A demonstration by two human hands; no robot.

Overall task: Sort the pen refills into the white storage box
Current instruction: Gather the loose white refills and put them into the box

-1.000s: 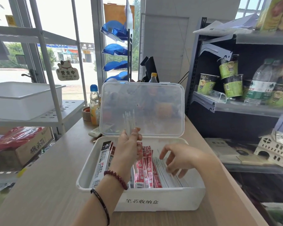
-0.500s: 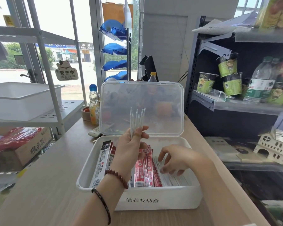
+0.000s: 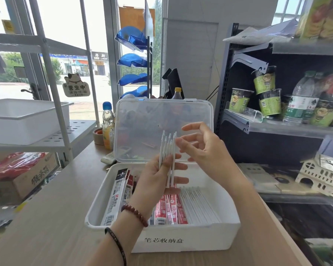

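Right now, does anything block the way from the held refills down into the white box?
Nothing visible does. The left hand holds the refills above the open white box; its lid stands raised behind.

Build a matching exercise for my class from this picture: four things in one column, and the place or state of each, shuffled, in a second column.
Column A
1. bundle of white refills
2. red packets
3. clear lid
4. right hand

Column B
a. stands open behind the white storage box
b. gripped upright by the left hand
c. raised, holding nothing
d. lying inside the box

Pairs: 1-b, 2-d, 3-a, 4-c
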